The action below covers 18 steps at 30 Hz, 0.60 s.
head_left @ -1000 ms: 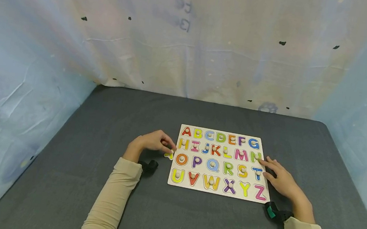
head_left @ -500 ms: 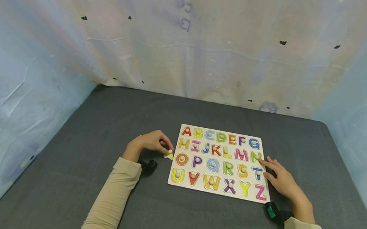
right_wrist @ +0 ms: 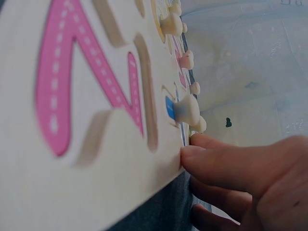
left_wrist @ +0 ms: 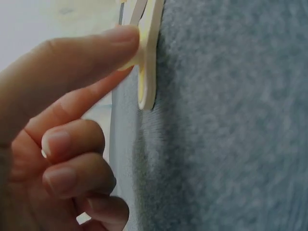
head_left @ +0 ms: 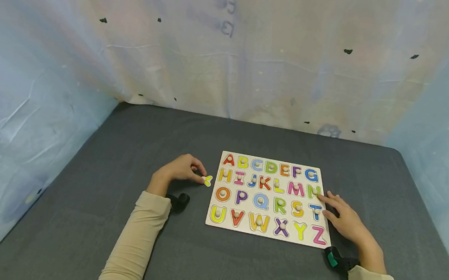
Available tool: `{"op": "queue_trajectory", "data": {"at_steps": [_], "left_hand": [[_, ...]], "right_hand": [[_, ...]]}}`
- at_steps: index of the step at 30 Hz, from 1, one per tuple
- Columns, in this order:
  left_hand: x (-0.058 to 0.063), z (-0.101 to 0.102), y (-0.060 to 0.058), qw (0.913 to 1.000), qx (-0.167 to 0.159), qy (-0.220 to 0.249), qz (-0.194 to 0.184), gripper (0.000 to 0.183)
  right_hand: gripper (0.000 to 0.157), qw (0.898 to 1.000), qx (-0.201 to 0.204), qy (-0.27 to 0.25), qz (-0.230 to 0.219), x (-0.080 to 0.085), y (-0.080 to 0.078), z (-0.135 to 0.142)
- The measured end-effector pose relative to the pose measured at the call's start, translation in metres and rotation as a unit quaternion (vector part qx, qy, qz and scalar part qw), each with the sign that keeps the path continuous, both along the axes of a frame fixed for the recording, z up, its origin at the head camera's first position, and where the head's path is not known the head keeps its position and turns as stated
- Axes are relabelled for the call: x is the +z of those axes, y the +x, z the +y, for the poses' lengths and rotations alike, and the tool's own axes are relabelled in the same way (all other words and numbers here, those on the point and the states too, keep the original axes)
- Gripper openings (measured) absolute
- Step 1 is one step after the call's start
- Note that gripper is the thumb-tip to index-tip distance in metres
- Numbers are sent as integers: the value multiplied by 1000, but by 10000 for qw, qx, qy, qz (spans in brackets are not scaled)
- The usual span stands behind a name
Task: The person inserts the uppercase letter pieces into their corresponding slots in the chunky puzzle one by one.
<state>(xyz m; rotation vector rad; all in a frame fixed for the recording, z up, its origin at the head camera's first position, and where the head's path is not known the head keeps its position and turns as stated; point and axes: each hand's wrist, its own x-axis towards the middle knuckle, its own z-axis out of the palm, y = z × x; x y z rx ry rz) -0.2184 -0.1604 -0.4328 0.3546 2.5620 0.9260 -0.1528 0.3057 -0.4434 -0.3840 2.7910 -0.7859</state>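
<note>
My left hand [head_left: 180, 169] pinches the knob of a yellow letter Y puzzle piece [head_left: 207, 181] between thumb and index finger, left of the board. In the left wrist view the piece [left_wrist: 150, 62] stands on edge, close to the grey cloth; the other fingers are curled. The alphabet puzzle board [head_left: 250, 199] lies flat, most letters carrying wooden knobs. Its Y slot [head_left: 299, 231] and pink Z slot [head_left: 318, 235] have no pieces in them. My right hand [head_left: 347, 220] rests at the board's right edge, index finger by the green N [head_left: 313, 191], thumb [right_wrist: 211, 161] near the blue T [right_wrist: 170, 108].
A dark grey cloth [head_left: 158, 132] covers the table around the board. Pale printed sheets [head_left: 275, 71] hang behind it and at both sides. A black wrist device [head_left: 178, 203] is on the left wrist, another [head_left: 340, 261] on the right.
My left hand has drawn slightly back and up from the board's left edge with the Y piece. The piece has turned, its fork now facing the board. My right hand has stayed put.
</note>
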Motion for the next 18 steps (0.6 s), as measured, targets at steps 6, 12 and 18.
{"op": "queue_trajectory", "data": {"at_steps": [6, 12, 18], "left_hand": [[-1, -2, -1, 9996, -208, 173, -64, 19], [-4, -4, -2, 9998, -155, 103, 14, 17], [-4, -4, -2, 10000, -32, 40, 53, 15]], "right_hand": [[49, 10000, 4, 39, 21, 0, 0, 0], [50, 10000, -2, -3, -47, 0, 0, 0], [50, 10000, -9, -49, -58, 0, 1, -1]]}}
